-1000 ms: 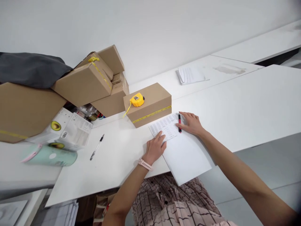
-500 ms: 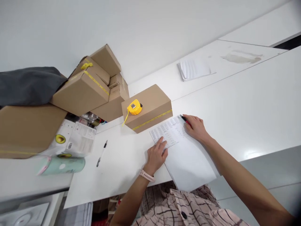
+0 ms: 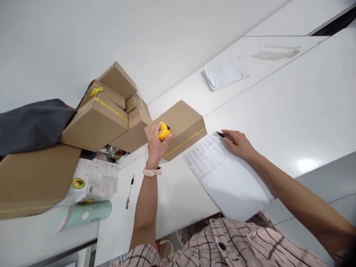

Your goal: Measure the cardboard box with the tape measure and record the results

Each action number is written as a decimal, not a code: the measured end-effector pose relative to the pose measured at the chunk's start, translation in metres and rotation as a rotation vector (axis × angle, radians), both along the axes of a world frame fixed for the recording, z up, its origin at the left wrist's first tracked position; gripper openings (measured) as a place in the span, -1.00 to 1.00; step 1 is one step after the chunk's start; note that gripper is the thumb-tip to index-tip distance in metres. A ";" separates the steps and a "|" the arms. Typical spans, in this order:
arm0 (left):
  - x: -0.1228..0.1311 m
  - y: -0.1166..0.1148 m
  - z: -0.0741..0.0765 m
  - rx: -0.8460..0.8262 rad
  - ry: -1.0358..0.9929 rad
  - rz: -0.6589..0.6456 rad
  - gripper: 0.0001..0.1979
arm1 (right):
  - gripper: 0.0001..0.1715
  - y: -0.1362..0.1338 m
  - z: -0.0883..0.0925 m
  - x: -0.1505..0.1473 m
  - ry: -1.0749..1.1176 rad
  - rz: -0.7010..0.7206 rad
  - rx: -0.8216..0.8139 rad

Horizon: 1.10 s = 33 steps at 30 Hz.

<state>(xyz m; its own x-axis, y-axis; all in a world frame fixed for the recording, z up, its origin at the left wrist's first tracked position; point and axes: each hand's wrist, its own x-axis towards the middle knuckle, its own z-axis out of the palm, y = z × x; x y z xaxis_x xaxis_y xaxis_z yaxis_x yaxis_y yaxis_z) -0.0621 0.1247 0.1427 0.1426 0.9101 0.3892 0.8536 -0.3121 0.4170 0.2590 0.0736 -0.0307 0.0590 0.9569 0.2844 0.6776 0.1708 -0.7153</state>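
Observation:
My left hand (image 3: 157,142), with a pink band at the wrist, is closed around a yellow tape measure (image 3: 164,131) at the top of a brown cardboard box (image 3: 183,115). A yellow printed tape strip runs along the box's front side. To the right, my right hand (image 3: 238,144) grips a dark pen (image 3: 220,134) and rests on a sheet of paper (image 3: 230,185). Printed columns fill the far left part of the sheet. Its near end reaches the table edge by my shirt.
Several cardboard boxes (image 3: 100,124) are stacked at the left, partly under a dark cloth (image 3: 36,122). A second pen (image 3: 129,193), a mint-green bottle (image 3: 91,215) and an avocado-printed package (image 3: 102,176) lie nearer. Farther back is a stack of papers (image 3: 222,76).
My left hand has left the paper and moved up and left to take hold of the tape measure on the box. My right hand stays at the paper with the pen. The view has tilted.

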 end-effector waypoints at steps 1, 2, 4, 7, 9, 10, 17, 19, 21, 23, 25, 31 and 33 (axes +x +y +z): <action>-0.001 0.005 -0.002 -0.023 -0.023 -0.012 -0.48 | -0.47 0.000 0.000 0.000 0.004 0.000 -0.004; -0.001 0.009 -0.004 -0.024 -0.039 -0.016 -0.51 | -0.47 0.000 0.000 0.000 0.009 -0.001 -0.007; 0.000 0.009 -0.007 -0.011 -0.080 -0.014 -0.53 | -0.48 0.000 0.002 0.000 0.020 0.000 -0.019; 0.002 -0.011 -0.005 -0.033 -0.179 -0.018 -0.53 | -0.48 -0.004 0.012 0.000 0.079 -0.039 -0.039; 0.004 -0.040 -0.002 -0.086 -0.250 -0.056 -0.55 | -0.50 -0.014 0.028 -0.004 0.140 -0.141 -0.022; 0.006 -0.059 -0.003 -0.133 -0.287 -0.095 -0.58 | -0.52 -0.021 0.039 -0.009 0.178 -0.186 -0.012; 0.018 -0.183 -0.053 -0.641 -0.797 -0.292 -0.52 | -0.56 -0.108 0.094 -0.088 0.695 0.382 -0.332; 0.012 -0.203 -0.068 -0.708 -0.852 -0.241 -0.50 | -0.56 -0.129 0.086 -0.108 0.733 0.367 -0.403; 0.003 -0.216 -0.077 -0.766 -0.864 -0.205 -0.49 | -0.52 -0.142 0.072 -0.121 0.824 0.385 -0.501; -0.007 -0.223 -0.081 -0.811 -0.859 -0.182 -0.48 | -0.49 -0.149 0.061 -0.128 0.925 0.451 -0.603; -0.015 -0.224 -0.081 -0.833 -0.849 -0.172 -0.45 | -0.48 -0.149 0.058 -0.132 0.976 0.507 -0.678; -0.059 -0.185 -0.058 -0.663 -0.820 -0.057 -0.40 | -0.59 -0.097 0.093 -0.101 0.962 0.377 -0.610; -0.085 -0.157 -0.042 -0.549 -0.847 0.017 -0.46 | -0.65 -0.054 0.112 -0.071 0.983 0.195 -0.411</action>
